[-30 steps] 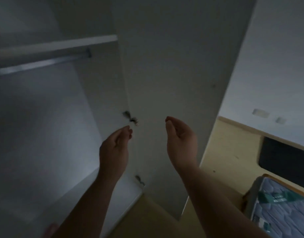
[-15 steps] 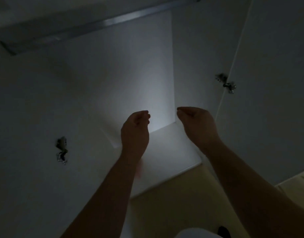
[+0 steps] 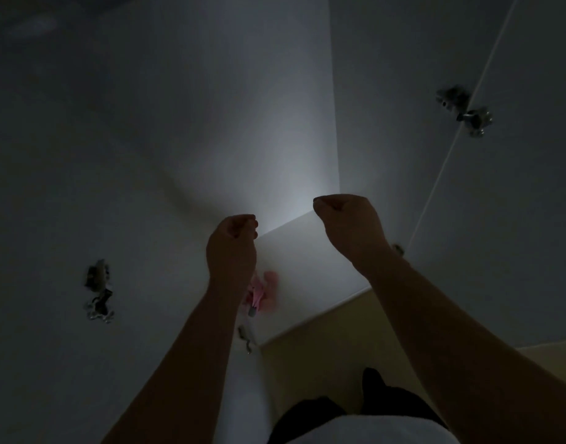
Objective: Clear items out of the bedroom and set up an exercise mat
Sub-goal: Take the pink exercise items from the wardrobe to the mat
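White smooth-panelled wardrobe [image 3: 211, 123] stands open in dim light, its flat back and side walls meeting in straight corners. A silver metal hinge [image 3: 97, 293] juts from the left door, and a second metal hinge [image 3: 465, 110] sits on the right door. The left hand [image 3: 232, 248] and right hand [image 3: 348, 222] are raised side by side, apart, before the opening, fingers curled in together on nothing. A small pink crumpled-looking item [image 3: 262, 291] lies on the wardrobe's bottom panel near its front edge, partly hidden by the left wrist. Pale yellow floor [image 3: 323, 354] runs below that edge.
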A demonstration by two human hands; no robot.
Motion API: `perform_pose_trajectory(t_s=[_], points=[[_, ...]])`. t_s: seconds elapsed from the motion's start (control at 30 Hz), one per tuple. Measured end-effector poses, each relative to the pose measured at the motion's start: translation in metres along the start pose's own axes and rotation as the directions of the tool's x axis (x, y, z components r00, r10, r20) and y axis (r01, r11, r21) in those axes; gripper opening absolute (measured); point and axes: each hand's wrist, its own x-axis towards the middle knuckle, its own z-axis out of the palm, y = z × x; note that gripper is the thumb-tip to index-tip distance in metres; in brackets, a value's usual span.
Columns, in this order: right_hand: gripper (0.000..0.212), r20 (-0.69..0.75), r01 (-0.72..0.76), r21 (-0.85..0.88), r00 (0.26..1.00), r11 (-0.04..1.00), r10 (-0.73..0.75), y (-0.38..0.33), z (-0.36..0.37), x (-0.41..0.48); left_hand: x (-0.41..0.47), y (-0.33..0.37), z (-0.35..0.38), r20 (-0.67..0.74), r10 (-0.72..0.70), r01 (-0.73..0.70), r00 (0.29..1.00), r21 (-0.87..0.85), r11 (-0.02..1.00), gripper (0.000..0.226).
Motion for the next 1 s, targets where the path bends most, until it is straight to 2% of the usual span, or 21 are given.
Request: perform_pose_trajectory(t_s=[0.13,0.27,0.33,0.4,0.57,0.73,0.83,1.0], points=[[0.032,0.038,-0.07,0.033,0.997,0.997,0.069,0.02,0.03,0.031,0.03,-0.032,0.007,-0.005,-0.011,0.012,1.0,0.043,0.999,0.007],[0.046,0.073,-0.111,0.039,0.991,0.993,0.108,0.059,0.078,0.063,0.07,-0.084,0.016,0.001,-0.03,0.03,1.0,0.11,0.993,0.017],[0.049,0.078,-0.127,0.03,0.989,0.991,0.124,0.092,0.109,0.081,0.097,-0.125,0.025,-0.005,-0.033,0.034,0.999,0.129,0.991,0.017],[0.042,0.083,-0.145,0.037,0.986,0.989,0.142,0.126,0.14,0.096,0.122,-0.169,0.034,-0.015,-0.053,0.054,0.999,0.141,0.989,0.016],[0.032,0.143,-0.125,0.016,0.982,0.992,0.122,0.232,0.241,0.14,0.19,-0.324,0.059,-0.071,-0.126,0.133,0.99,0.118,0.984,0.006],[0.024,0.203,-0.105,-0.057,0.972,0.993,0.114,0.338,0.328,0.172,0.244,-0.46,0.065,-0.159,-0.184,0.198,0.97,0.073,0.978,0.012],[0.023,0.245,-0.089,-0.098,0.963,0.991,0.11,0.389,0.378,0.18,0.26,-0.515,0.06,-0.232,-0.207,0.216,0.95,0.013,0.976,0.014],[0.027,0.259,-0.03,-0.115,0.964,0.993,0.059,0.43,0.434,0.191,0.276,-0.56,0.056,-0.278,-0.201,0.203,0.939,-0.024,0.979,0.011]])
